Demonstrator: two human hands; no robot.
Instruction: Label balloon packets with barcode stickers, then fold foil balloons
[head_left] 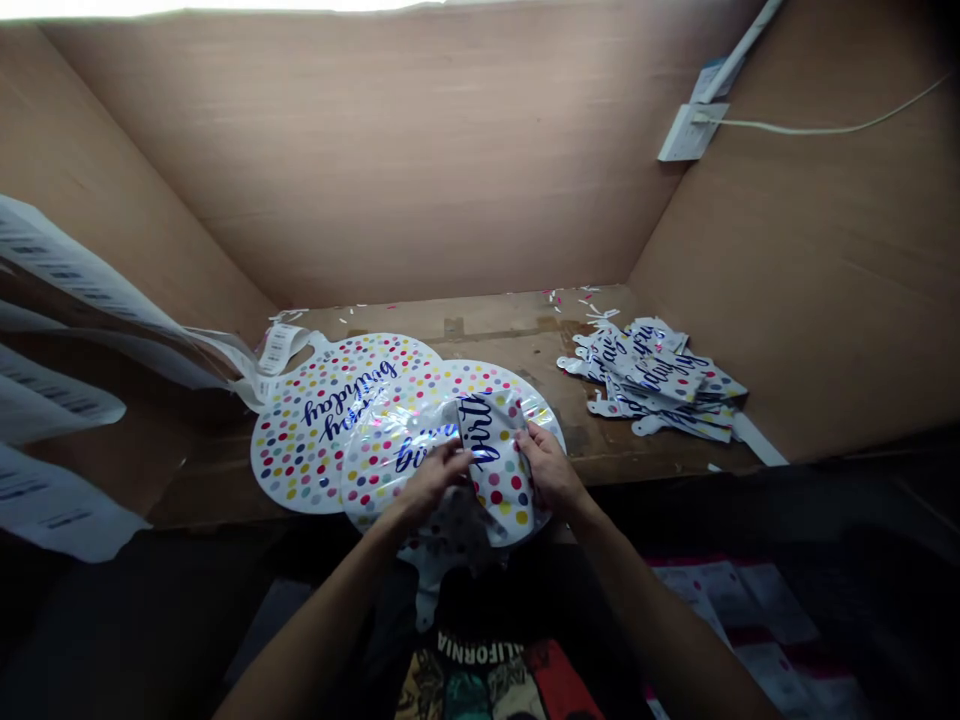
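A partly folded foil balloon [504, 490], white with coloured dots and blue "birth" lettering, lies between my hands above the table's front edge. My right hand [551, 468] pinches its right edge between thumb and fingers. On its left side, my left hand [441, 475] has its fingers closed at the fold. Beneath it is a flat round dotted balloon [375, 478], which overlaps another flat "birthday" balloon [300, 450] to the left. A grey tail hangs toward my lap.
A pile of folded dotted balloons [652, 380] lies on the right of the table [487, 335]. Strips of barcode labels [67, 270] hang at the left. Cardboard-coloured walls [405, 170] enclose the back and sides. A power outlet [694, 130] with a cable sits upper right.
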